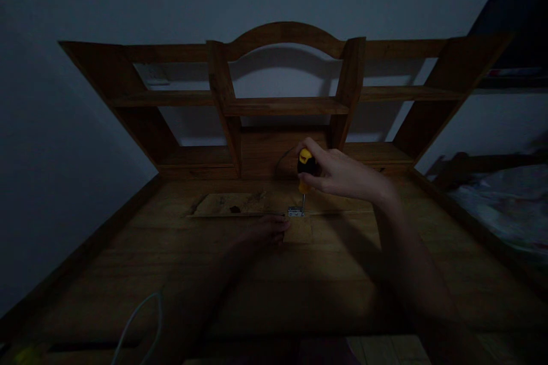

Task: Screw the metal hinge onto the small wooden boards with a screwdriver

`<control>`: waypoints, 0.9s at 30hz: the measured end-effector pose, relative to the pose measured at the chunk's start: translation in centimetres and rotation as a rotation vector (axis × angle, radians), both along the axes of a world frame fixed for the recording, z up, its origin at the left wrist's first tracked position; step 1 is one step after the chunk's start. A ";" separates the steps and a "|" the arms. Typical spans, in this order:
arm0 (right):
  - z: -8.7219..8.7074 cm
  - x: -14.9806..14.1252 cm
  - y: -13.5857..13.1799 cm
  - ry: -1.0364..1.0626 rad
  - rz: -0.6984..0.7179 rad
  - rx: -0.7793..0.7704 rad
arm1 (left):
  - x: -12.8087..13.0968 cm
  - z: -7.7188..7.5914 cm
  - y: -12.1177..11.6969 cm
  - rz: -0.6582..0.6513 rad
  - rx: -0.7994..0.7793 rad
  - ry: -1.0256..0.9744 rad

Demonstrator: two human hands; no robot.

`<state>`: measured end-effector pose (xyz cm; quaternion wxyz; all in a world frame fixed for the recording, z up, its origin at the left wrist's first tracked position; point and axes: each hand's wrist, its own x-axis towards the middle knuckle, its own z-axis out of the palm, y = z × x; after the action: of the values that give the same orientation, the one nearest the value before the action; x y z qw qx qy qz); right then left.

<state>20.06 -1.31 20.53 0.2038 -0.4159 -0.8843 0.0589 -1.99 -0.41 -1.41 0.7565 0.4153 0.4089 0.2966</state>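
My right hand (338,174) is closed round the yellow and black handle of a screwdriver (305,170), held upright with its shaft pointing down. The tip meets a small metal hinge (295,212) on the wooden desk (274,279). My left hand (268,230) lies flat on the desk just left of the hinge, fingers stretched out, the fingertips touching a small wooden piece (298,230). The scene is dim, and my left forearm is mostly in shadow.
A thin flat wooden board (231,204) lies on the desk left of the hinge. A wooden shelf unit with an arched top (285,97) rises at the back. A pale cable (141,313) loops at the front left. A bed (505,205) stands to the right.
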 end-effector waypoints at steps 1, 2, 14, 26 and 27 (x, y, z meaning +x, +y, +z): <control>0.1 0.2 0.0 0.021 0.029 -0.025 | 0.0 0.0 0.0 -0.009 0.000 0.001; 0.1 0.3 0.1 0.037 0.050 -0.037 | 0.0 0.1 0.0 -0.015 0.006 0.000; 0.2 1.3 0.9 0.067 -0.014 0.058 | 0.1 0.8 -0.3 0.021 -0.027 -0.013; 1.8 4.1 -0.3 -0.029 0.127 -0.126 | 0.4 1.7 -0.7 0.033 -0.033 0.038; 2.0 4.3 -0.4 -0.041 0.121 -0.129 | 0.5 1.8 -0.8 0.034 -0.027 0.038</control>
<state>24.34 -1.76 22.51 0.1542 -0.3751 -0.9062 0.1196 -1.52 -1.18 0.39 0.7490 0.4037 0.4340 0.2960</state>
